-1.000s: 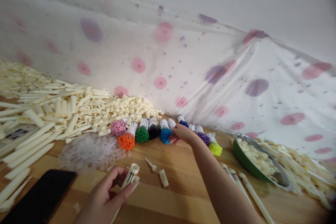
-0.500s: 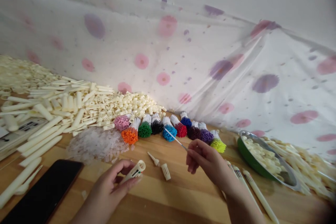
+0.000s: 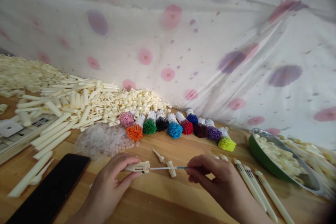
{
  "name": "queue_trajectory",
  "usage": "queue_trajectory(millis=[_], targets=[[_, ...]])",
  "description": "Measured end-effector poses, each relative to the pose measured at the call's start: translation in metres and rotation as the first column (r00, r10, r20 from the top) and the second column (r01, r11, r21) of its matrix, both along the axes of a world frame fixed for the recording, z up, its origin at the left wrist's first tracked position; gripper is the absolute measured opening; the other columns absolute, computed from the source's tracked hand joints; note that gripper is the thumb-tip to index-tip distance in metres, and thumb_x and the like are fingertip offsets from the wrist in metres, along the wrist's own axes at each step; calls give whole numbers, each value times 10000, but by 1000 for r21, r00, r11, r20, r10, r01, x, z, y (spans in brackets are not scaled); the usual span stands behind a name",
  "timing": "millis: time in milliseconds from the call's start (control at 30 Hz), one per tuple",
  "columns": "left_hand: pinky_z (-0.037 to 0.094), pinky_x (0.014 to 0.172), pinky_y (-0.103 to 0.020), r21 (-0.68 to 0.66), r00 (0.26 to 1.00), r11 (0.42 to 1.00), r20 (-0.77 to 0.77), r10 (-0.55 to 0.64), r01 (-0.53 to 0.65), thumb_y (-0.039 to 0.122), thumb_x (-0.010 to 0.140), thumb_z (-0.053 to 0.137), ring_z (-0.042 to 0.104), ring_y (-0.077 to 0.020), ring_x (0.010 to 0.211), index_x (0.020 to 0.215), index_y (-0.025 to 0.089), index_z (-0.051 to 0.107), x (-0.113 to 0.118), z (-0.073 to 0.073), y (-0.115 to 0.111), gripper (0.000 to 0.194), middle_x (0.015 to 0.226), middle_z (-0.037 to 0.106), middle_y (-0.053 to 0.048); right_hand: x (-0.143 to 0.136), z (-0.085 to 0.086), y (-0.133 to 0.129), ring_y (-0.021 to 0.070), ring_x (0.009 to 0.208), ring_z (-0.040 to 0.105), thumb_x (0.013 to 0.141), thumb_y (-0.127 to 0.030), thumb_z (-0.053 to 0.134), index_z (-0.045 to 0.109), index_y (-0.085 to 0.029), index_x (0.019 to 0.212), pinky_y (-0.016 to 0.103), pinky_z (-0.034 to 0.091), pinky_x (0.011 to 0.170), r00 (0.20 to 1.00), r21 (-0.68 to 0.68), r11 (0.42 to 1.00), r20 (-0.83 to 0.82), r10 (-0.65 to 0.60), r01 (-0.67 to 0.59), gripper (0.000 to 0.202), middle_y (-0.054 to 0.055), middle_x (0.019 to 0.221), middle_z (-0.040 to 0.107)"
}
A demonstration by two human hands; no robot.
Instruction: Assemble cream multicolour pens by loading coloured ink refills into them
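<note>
My left hand (image 3: 111, 182) is closed around a cream slotted pen barrel (image 3: 140, 167), its open end facing right. A thin white pen refill (image 3: 161, 168) with a blue end is pinched between the thumb and fingers of my right hand (image 3: 216, 175). The refill's left end is at the barrel's mouth; how deep it sits inside I cannot tell. Just behind the refill lie a small slotted cream piece (image 3: 171, 169) and a pointed cream tip (image 3: 158, 155). Bundles of colored refills, such as orange (image 3: 134, 132) and light blue (image 3: 174, 129), stand in a row beyond.
A heap of cream pen parts (image 3: 105, 101) spreads at the back left, with clear plastic pieces (image 3: 103, 140) before it. A black phone (image 3: 52, 190) lies front left. Assembled pens (image 3: 273, 196) rest at right beside a green bowl (image 3: 267, 166) of cream parts.
My right hand has brought the refill down from a raised tilt to level, its end now at the barrel's mouth. My left hand has turned the barrel to point right. The view has shifted slightly.
</note>
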State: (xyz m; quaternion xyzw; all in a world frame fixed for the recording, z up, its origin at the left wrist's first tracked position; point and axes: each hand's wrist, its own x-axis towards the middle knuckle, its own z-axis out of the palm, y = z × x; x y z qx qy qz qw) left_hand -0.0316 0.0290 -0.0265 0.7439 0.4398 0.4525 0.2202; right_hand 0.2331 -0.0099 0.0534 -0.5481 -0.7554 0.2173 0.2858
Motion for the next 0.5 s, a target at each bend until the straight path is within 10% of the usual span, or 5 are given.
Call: queue_trajectory(millis=[500], targets=[[557, 728, -248, 72, 994, 996, -100, -52, 59, 210, 764, 661, 678, -175, 829, 943, 288, 661, 4, -1, -4, 195, 894, 713, -5, -21, -10, 0, 104, 562, 588, 886, -232, 501, 578, -189, 796, 180, 408, 503, 996, -37, 996, 43, 79, -77, 126, -6, 654, 648]])
